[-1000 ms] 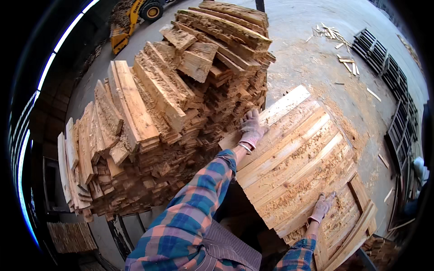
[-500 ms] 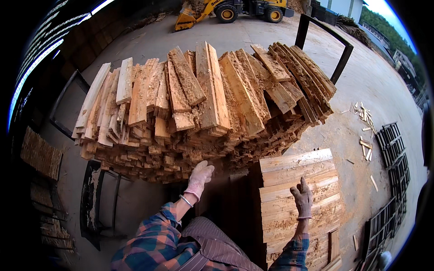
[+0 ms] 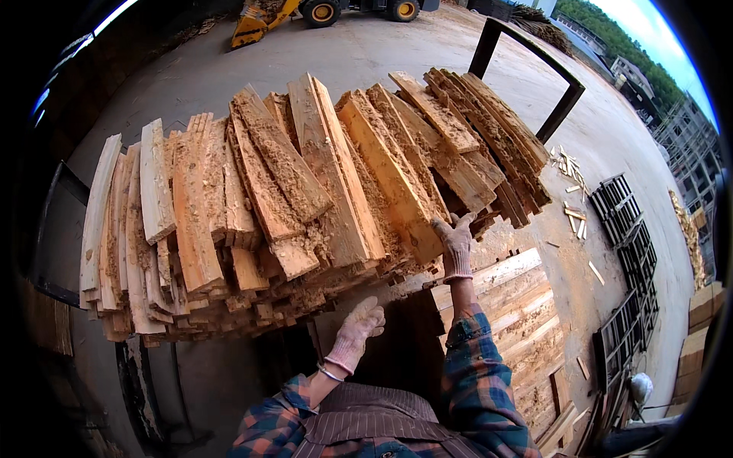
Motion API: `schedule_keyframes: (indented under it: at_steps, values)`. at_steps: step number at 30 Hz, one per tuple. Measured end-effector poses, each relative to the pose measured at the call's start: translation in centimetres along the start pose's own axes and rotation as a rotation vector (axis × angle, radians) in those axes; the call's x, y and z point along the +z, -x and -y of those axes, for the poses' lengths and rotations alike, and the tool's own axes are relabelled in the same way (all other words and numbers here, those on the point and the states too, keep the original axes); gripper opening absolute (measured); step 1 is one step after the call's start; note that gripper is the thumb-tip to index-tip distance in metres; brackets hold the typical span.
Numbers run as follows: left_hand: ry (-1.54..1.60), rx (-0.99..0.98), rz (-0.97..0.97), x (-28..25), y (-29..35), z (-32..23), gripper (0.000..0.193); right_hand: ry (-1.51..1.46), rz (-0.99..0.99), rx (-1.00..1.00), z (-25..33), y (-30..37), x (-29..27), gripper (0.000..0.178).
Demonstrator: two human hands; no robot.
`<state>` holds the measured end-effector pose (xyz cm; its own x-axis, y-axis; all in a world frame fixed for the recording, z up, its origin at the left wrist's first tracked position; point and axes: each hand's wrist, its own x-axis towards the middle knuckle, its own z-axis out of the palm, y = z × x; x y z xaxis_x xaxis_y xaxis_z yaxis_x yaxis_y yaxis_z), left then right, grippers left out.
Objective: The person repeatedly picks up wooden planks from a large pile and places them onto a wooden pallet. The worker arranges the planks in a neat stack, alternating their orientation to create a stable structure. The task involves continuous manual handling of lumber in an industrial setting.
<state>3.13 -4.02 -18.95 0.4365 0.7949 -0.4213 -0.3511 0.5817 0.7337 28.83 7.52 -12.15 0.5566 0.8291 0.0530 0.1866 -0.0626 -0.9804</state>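
Grey floor [image 3: 397, 47] spreads past the wood pile [image 3: 197, 229]. At its near edge, the wide-spread right hand [image 3: 457, 248] touches a board [image 3: 393, 187]; the left hand [image 3: 356, 333] hangs half curled.

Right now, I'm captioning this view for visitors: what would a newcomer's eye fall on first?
Probably the broad heap of rough, sawdust-strewn brown wooden boards across the middle. The right hand, in a pale pinkish knit glove, is at the near end of a thick tan board right of centre, while the similarly gloved left hand is in front of the heap. Beyond, a yellow wheel loader is cut off by the top edge.
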Motion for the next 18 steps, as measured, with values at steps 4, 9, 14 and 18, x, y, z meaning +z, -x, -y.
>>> schedule_keyframes:
  at_steps: [4,9,14,18]
  values:
    - [-0.012,0.142,0.075,7.5,-4.5,-2.7,0.055,0.798,0.128,-0.196,7.2,0.9,0.3,0.097]
    - [0.364,0.123,0.103,7.3,-11.3,1.4,0.038,0.928,0.555,-0.126,6.6,-3.9,0.1,0.083]
    - [0.372,0.125,-0.055,12.2,-12.1,-1.0,0.036,0.933,0.545,0.001,6.3,-3.9,0.0,0.084]
    - [-0.492,0.47,-0.055,8.4,-16.2,3.6,0.035,1.151,0.491,0.108,11.4,-3.2,4.1,0.087]
